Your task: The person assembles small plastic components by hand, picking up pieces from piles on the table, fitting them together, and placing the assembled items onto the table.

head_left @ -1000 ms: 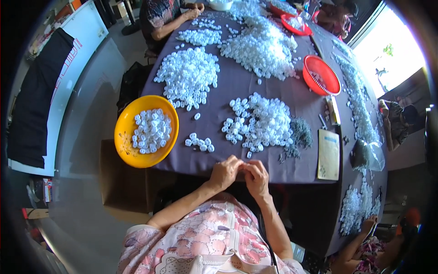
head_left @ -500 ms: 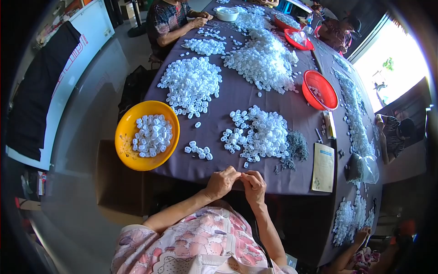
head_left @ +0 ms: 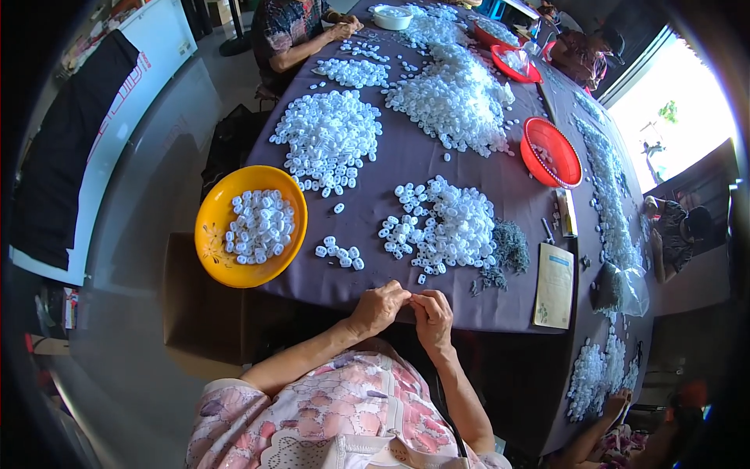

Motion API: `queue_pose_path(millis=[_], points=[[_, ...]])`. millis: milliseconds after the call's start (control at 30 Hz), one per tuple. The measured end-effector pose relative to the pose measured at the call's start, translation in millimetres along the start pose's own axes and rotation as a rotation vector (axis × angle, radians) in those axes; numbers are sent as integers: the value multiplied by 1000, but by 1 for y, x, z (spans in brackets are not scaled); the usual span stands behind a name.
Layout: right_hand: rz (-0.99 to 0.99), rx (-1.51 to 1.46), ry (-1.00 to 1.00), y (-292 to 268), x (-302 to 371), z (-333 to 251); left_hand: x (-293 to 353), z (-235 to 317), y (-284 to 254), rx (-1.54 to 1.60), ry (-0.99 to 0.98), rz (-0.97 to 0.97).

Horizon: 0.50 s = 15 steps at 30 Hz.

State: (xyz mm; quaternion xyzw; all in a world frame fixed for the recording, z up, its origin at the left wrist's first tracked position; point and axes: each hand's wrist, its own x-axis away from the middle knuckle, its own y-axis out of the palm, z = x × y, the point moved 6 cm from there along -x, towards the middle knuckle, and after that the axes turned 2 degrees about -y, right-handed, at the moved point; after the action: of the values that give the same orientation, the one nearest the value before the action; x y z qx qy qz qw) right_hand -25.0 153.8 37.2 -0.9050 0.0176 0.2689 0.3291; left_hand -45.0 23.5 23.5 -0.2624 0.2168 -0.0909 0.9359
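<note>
My left hand (head_left: 379, 308) and my right hand (head_left: 432, 314) meet fingertip to fingertip at the table's front edge. Both are pinched closed, and whatever lies between the fingers is too small to make out. Just beyond them is a pile of small white plastic pieces with holes (head_left: 461, 227). A heap of tiny dark grey-green parts (head_left: 511, 248) touches its right side. A little group of white pieces (head_left: 341, 252) lies ahead of my left hand. Farther left, a yellow bowl (head_left: 209, 258) holds more of the white pieces.
Large white piles (head_left: 328, 133) cover the far part of the dark tablecloth (head_left: 500, 309). A red basket (head_left: 564, 176) and a beige booklet (head_left: 553, 289) are on the right. An open cardboard box (head_left: 183, 305) stands below the yellow bowl. Other people sit around the tables.
My hands stay pinched together in nearly the same place. The whole view has shifted very slightly. Across the table at the far left, a person's hands have moved a little.
</note>
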Motion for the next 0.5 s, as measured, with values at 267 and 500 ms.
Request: queue_pose_path(millis=[267, 500], points=[[24, -17, -7, 0, 4, 4, -3, -4, 4, -9, 49, -131], [20, 9, -58, -1, 4, 2, 1, 2, 5, -72, 97, -105]])
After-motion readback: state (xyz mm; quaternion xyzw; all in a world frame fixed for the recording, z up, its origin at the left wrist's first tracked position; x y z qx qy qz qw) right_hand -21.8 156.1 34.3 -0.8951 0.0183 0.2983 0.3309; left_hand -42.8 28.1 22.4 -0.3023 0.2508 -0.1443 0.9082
